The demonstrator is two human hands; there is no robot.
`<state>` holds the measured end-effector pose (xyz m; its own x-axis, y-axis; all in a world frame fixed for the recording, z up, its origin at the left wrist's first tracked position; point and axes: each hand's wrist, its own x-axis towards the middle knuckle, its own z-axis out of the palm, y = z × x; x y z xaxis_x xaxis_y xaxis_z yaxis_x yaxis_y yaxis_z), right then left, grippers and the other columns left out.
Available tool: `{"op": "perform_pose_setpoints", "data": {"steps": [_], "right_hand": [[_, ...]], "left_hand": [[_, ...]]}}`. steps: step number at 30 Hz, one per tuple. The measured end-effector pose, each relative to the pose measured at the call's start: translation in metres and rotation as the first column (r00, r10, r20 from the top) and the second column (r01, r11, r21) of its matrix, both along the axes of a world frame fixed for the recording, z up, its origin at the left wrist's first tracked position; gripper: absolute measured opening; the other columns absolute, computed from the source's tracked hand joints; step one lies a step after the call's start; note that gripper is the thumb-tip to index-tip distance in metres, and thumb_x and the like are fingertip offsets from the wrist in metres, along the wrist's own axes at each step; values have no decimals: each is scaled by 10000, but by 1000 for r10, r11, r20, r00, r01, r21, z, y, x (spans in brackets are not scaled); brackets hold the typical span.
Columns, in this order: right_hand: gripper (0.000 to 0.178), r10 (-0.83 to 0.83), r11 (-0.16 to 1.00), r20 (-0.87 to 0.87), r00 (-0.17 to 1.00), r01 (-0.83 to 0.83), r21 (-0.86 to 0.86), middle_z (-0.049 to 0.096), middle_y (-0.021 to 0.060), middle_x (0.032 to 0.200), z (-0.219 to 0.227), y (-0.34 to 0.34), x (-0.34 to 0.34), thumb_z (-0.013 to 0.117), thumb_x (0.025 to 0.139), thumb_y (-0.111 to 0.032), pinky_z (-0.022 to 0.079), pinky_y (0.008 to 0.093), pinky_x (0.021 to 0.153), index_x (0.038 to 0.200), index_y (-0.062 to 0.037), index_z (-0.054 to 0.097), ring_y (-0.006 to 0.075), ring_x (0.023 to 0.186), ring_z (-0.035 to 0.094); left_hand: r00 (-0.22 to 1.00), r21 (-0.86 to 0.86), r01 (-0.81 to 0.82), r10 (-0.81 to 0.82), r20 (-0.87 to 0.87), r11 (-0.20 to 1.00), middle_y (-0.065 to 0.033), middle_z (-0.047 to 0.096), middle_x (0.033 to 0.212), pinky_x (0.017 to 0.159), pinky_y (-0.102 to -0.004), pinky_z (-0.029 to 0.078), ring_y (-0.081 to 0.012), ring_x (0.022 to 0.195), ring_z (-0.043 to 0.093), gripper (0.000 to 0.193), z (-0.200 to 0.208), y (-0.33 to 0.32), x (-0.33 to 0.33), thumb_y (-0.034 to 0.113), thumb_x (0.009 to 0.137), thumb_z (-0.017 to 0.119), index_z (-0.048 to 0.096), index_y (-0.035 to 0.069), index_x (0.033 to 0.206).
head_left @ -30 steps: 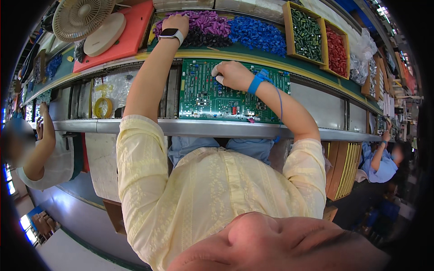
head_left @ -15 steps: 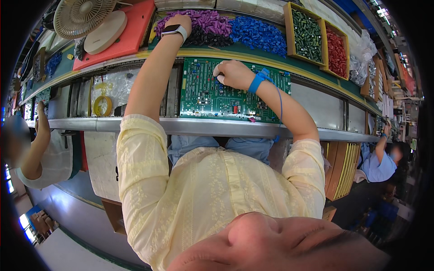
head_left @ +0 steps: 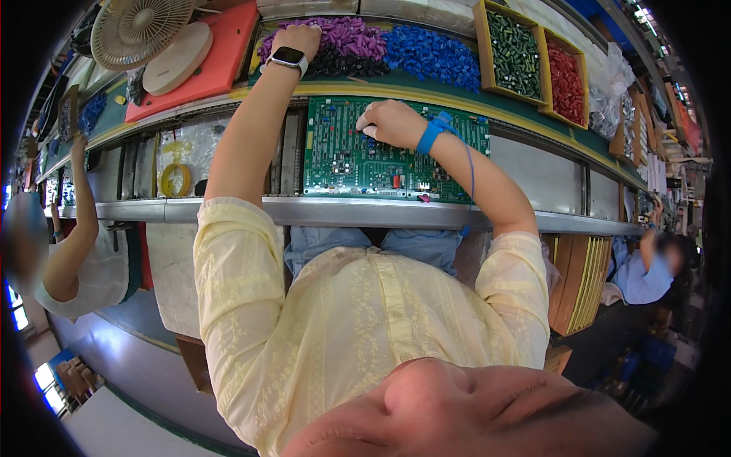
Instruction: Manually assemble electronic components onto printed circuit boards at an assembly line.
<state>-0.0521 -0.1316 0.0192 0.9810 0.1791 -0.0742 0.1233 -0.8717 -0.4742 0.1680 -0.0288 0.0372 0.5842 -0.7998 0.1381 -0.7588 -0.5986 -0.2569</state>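
1. My left hand (head_left: 298, 36) reached far into the purple parts (head_left: 352, 36), fingers curled among them; I could not tell whether it had gripped one.
2. My right hand (head_left: 388, 122) rested on the board (head_left: 358, 156), fingers pinched over a small white part pressed to it.
3. The board lay flat on the conveyor (head_left: 533, 164), nearer than the bins, its long axis running left to right.
4. It was under my right hand, near and right of my left, so my right was closer.
5. It looked green, crowded with small components, dark ones along its near edge.
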Motion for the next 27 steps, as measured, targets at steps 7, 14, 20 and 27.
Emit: {"op": "perform_pose_setpoints", "data": {"steps": [7,14,20,27], "right_hand": [[302,-311,950,349,884,286,122,633,131,993,43,-82,-8,552,785,-219,476,378,800,1068,-138,621,288,912,603],[296,-729,396,389,563,811,-431,604,181,1014,40,-257,-73,490,810,-237,458,451,813,1062,-117,590,356,960,565],[401,-825,401,206,526,802,-442,561,209,1120,20,-278,-71,553,817,-258,428,436,882,1171,-71,532,357,1027,537],[400,-811,416,246,530,820,-393,539,230,1138,18,-270,-71,554,819,-231,426,427,890,1190,-84,523,357,1043,524]], "left_hand": [[983,-325,-53,-8,-183,944,-193,585,1041,787,-441,486,-355,940,582,255,-8,25,19,104,842,427,549,75,1064],[928,-579,-52,-175,-330,814,-182,577,1014,827,-411,444,-338,951,544,225,-16,62,8,142,800,523,597,108,1010],[901,-597,-231,-63,-430,768,-203,618,927,774,-443,454,-371,873,579,219,-26,58,9,175,835,506,574,87,1024],[918,-615,-246,-24,-397,750,-198,619,931,791,-424,456,-358,900,576,237,-13,32,10,192,816,534,566,69,1016]]}}
